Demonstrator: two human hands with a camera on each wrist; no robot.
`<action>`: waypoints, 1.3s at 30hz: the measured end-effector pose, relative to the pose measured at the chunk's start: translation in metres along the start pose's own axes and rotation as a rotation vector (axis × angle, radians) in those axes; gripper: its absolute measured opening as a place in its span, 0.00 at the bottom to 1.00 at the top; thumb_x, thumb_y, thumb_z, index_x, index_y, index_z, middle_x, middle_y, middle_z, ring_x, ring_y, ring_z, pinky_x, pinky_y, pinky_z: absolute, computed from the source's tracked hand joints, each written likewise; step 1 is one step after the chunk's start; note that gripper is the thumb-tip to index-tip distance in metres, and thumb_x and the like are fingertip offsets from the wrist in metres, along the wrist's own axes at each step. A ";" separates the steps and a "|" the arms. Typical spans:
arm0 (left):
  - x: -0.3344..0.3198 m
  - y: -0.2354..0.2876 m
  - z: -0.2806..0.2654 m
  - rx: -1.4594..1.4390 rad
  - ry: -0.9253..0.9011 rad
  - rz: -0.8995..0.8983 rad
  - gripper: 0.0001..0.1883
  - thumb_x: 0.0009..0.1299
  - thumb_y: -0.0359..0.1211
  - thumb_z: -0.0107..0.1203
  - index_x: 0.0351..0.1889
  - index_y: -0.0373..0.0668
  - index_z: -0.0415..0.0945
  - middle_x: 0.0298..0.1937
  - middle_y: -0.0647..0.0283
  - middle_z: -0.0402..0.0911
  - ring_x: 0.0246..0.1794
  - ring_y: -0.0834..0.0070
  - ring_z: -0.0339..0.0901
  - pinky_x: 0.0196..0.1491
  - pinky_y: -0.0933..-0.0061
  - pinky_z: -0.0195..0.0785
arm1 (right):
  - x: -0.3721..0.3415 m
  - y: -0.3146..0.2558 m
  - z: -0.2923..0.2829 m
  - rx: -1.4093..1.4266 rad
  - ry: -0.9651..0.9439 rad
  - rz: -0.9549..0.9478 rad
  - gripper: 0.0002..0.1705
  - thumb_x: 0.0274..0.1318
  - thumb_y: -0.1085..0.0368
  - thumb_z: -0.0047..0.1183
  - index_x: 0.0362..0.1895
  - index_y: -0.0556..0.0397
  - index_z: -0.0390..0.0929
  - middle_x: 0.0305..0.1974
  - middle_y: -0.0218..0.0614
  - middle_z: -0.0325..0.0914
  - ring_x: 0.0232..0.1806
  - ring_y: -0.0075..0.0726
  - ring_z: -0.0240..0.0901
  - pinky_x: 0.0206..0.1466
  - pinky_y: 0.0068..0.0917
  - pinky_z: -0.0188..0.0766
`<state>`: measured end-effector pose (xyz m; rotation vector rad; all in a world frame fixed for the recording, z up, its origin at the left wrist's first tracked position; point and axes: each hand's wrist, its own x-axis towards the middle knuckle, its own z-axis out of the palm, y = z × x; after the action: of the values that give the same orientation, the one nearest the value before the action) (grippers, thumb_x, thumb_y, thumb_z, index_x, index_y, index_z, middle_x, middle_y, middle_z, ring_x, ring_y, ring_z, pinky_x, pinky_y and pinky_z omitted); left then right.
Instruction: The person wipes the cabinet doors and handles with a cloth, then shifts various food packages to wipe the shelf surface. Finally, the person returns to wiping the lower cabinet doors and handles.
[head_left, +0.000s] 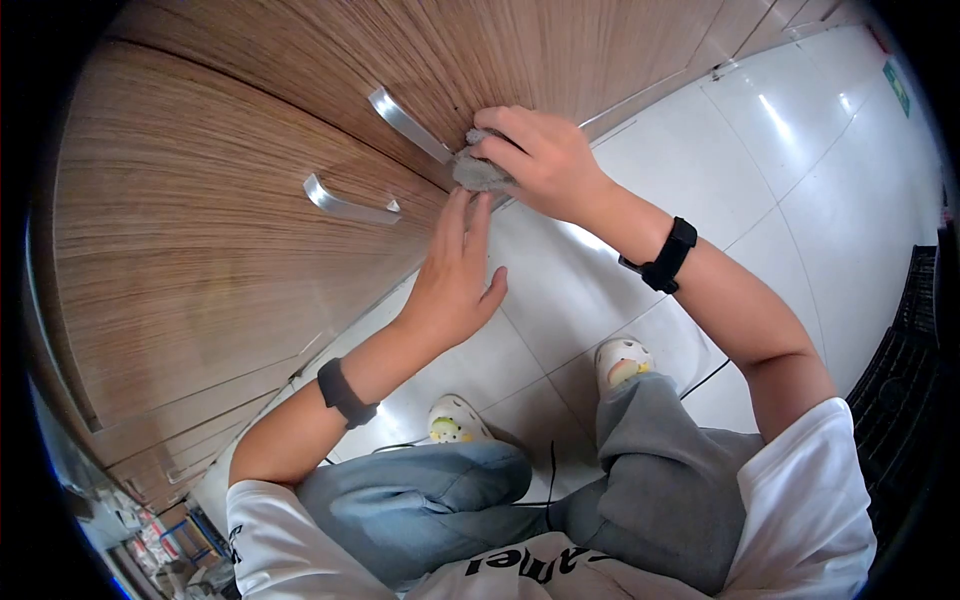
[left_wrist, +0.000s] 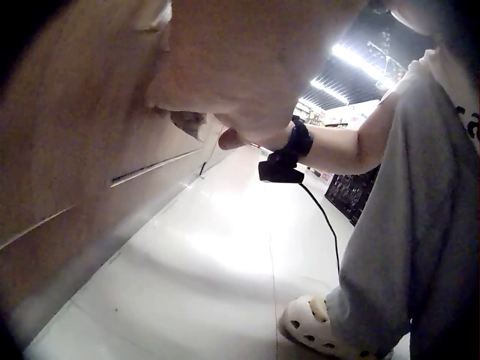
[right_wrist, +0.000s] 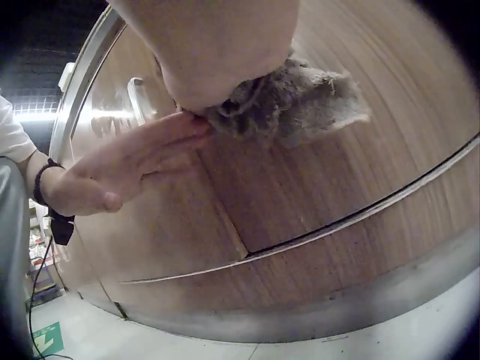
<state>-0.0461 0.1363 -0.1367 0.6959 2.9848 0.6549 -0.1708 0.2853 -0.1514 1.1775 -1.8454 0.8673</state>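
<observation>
Fingers of the right hand (head_left: 550,165) are curled over a bunched grey cloth (head_left: 480,173), pinching it against a wood-grain cabinet door (head_left: 450,60), just beside one end of the curved metal handle (head_left: 408,125). Left hand (head_left: 453,290): fingers straight, thumb apart, tips close to the cloth; contact cannot be confirmed. An adjoining door (head_left: 190,190) carries a second handle (head_left: 345,203); floor tiles (head_left: 660,190) lie below. Step in hand is judged to be wiping. Next move calls for even pressure along the door, clearing the handle.
</observation>
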 end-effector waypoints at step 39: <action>-0.002 0.002 -0.007 0.054 0.083 0.036 0.39 0.60 0.28 0.54 0.66 0.28 0.44 0.66 0.33 0.46 0.68 0.39 0.44 0.68 0.53 0.41 | 0.015 -0.007 -0.003 -0.059 0.010 -0.046 0.15 0.26 0.68 0.61 0.26 0.51 0.72 0.34 0.32 0.71 0.29 0.35 0.71 0.26 0.28 0.68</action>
<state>-0.0439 0.1341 -0.1296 0.7457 3.0838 0.6222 -0.1676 0.2792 -0.1363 1.1723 -1.8169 0.7868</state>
